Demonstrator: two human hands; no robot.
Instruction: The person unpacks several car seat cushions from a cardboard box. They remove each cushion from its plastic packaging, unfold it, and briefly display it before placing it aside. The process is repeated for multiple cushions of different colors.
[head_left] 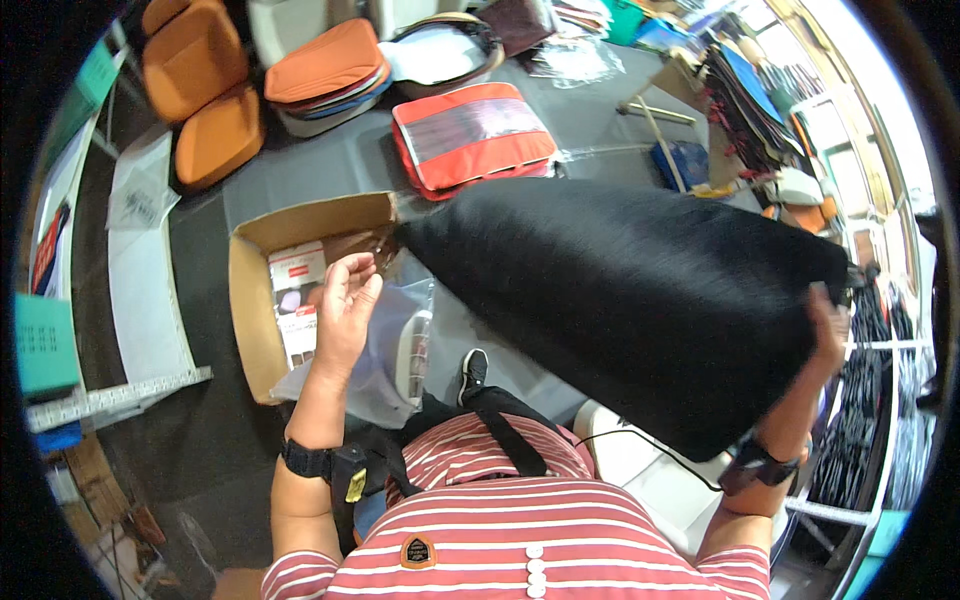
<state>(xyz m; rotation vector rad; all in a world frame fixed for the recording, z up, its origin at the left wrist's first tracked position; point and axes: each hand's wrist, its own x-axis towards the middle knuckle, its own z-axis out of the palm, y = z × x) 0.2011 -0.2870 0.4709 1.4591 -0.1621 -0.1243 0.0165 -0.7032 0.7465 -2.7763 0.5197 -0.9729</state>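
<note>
A large sheet of black fabric [640,300] with a soft sheen stretches from above the cardboard box to my far right. My right hand [828,335] grips its right end; this hand is partly blurred. My left hand [350,305] is raised over the box, fingers loosely curled and apart, with nothing visible in it. The fabric's narrow left tip lies just right of that hand, apart from it. In the open cardboard box [250,320] are printed white and red packages [300,318]. A clear plastic bag [385,365] hangs over the box's near right side.
Beyond the fabric lies a stack of red seat covers [475,140] in clear plastic. An orange seat [215,110] and a pile of orange covers [325,65] stand at the back left. A white chair [655,485] is close to my right side. Packed racks [860,400] line the right.
</note>
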